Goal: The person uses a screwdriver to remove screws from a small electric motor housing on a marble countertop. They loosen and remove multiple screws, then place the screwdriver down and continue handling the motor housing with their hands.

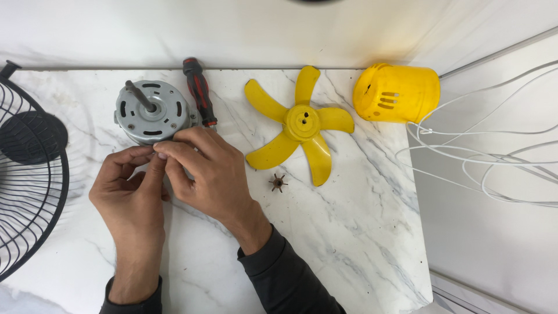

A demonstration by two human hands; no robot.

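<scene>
Your fingertips (158, 156) hide whatever they pinch; the motor (152, 111) loses its near edge behind them, and the black grille (29, 174) runs off-frame left

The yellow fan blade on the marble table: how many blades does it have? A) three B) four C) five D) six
C: the yellow fan blade shows five blades spreading from its round hub, lying flat on the marble table between the red and black screwdriver and the yellow housing.
</scene>
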